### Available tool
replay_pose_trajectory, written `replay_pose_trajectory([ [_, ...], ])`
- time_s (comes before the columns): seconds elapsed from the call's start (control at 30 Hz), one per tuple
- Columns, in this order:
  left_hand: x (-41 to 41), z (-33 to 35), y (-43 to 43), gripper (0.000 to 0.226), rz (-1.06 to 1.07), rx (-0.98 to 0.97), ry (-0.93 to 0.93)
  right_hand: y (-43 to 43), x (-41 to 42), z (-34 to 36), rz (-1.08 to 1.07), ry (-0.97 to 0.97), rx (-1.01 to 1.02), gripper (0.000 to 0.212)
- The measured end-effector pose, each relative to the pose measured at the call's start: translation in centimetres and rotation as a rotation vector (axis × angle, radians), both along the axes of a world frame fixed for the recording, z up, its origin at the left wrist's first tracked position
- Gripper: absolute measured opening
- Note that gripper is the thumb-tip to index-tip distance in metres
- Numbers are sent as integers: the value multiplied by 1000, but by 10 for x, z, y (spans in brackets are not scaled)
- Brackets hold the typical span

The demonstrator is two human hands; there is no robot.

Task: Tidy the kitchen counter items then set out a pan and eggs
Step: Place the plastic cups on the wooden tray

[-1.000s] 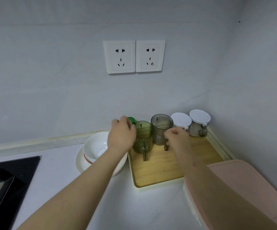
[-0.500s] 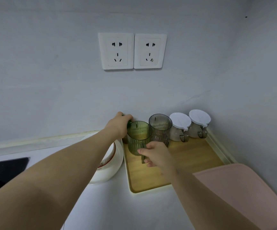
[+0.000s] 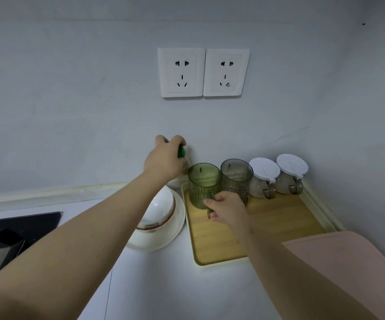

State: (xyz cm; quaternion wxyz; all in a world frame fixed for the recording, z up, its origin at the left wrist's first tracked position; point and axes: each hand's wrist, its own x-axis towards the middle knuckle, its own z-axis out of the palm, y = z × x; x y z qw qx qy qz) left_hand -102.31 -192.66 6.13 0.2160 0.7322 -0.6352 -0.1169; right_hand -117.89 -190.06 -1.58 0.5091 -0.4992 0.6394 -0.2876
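stage: tidying underway, probably early | left hand (image 3: 163, 158) curled round green-capped bottle (image 3: 181, 151) | right hand (image 3: 227, 209) pinches handle of green mug (image 3: 204, 183), standing on wooden tray (image 3: 279, 222) beneath that hand | pan, eggs: not in view, not yet set out

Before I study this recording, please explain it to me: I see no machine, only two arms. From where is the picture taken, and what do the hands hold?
There is no robot here. These are a person's two bare arms, filmed by a camera worn on the head, which looks forward and down at a kitchen counter corner. The left hand grips a small green-capped thing by the wall; the hand hides most of it. The right hand holds the handle of the green cup, which seems to stand on the wooden tray beside a grey cup and two white-lidded jars. Left of the tray is a white bowl on a plate.
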Motion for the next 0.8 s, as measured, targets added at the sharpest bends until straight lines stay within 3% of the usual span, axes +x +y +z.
replay_pose_trajectory([
  [0.13,12,11,11,41,40,-10,-42,-1,4,-1,-42,7,0,27],
  [0.4,17,38,40,42,-40,-37,-26,10,5,11,-83,-163,88,52],
  [0.57,-5,30,53,46,-203,106,-96,21,-2,13,-203,-57,-5,33],
  [0.8,-38,-20,59,42,-197,265,-174,28,-1,11,-221,-86,42,8],
])
